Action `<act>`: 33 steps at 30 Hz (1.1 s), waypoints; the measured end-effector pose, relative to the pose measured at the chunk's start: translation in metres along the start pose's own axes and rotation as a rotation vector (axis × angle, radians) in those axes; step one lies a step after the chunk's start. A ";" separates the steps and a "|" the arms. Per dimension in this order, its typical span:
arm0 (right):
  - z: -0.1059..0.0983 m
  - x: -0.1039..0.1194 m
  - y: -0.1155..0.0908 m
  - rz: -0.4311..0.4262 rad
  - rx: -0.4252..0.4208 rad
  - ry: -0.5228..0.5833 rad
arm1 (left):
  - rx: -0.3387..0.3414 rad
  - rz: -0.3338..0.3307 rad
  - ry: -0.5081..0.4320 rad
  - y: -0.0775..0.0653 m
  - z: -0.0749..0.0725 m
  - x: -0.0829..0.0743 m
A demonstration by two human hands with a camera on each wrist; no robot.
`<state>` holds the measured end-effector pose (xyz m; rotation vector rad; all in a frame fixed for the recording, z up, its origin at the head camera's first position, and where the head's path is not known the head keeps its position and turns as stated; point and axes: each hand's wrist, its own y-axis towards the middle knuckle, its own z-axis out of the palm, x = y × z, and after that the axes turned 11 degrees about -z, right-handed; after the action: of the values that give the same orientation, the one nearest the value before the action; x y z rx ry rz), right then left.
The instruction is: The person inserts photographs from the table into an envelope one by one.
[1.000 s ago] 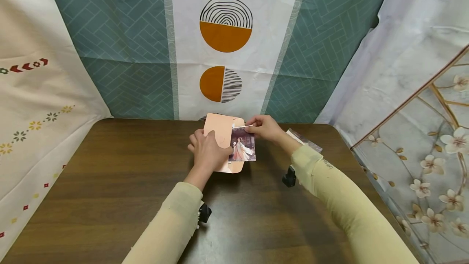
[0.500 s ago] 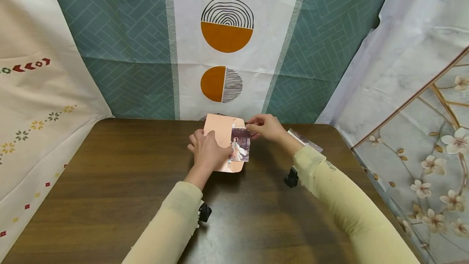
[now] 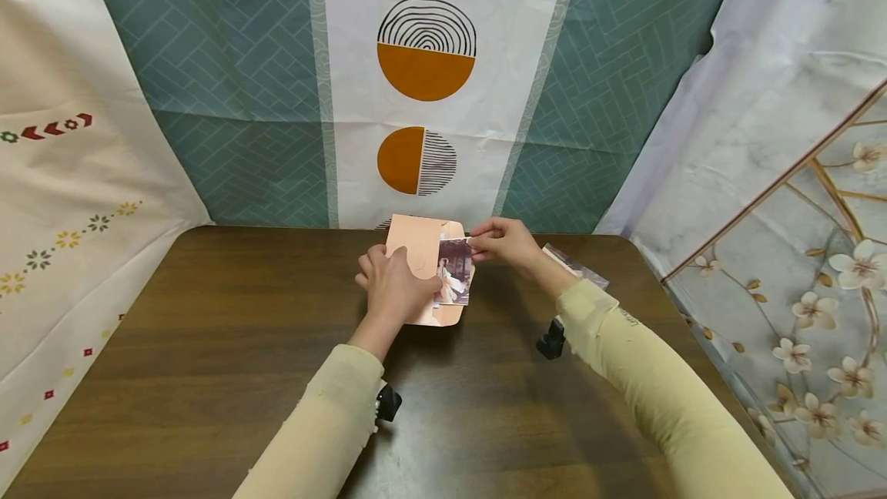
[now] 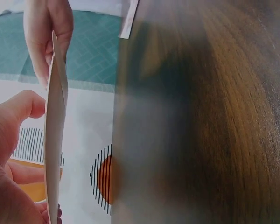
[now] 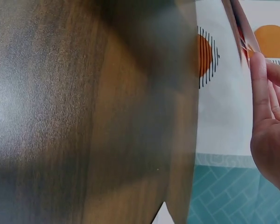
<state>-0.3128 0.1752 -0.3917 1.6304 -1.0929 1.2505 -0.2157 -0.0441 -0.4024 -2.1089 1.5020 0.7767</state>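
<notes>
My left hand [image 3: 396, 289] grips a peach-coloured paper envelope [image 3: 414, 236], thumb on its near face and other fingers behind it. Seen edge-on in the left wrist view, the envelope [image 4: 55, 126] is held up off the table. A photo card [image 3: 453, 280] showing a figure in pale flowing robes sticks out of the envelope's right-hand opening; its left part is hidden inside. At the card's upper right edge, my right hand [image 3: 507, 243] pinches it between thumb and fingers. The right wrist view has the right hand [image 5: 270, 102] at the card's edge.
Another photo card [image 3: 577, 266] lies on the brown wooden table [image 3: 208, 360], behind my right forearm. A patterned cloth [image 3: 416, 175] hangs along the table's far edge, with more cloths on both sides.
The photo card has moved left, deeper into the envelope, so less of it shows. My right hand's fingers have shifted from its top corner toward its right edge. The left hand stays put.
</notes>
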 end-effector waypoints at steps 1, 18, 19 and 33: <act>0.001 0.000 0.000 -0.001 -0.001 0.003 | 0.002 -0.002 -0.001 0.000 0.000 0.000; 0.023 0.005 0.007 -0.058 0.038 -0.046 | 0.016 -0.004 -0.008 -0.002 -0.001 -0.005; 0.022 0.006 0.007 -0.061 0.040 -0.056 | 0.015 -0.004 -0.008 -0.002 -0.001 -0.005; 0.033 0.003 0.010 -0.057 -0.016 -0.016 | -0.002 0.011 -0.018 -0.004 0.001 -0.009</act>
<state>-0.3124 0.1408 -0.3943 1.6513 -1.0560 1.1908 -0.2145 -0.0360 -0.3968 -2.0910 1.5058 0.7993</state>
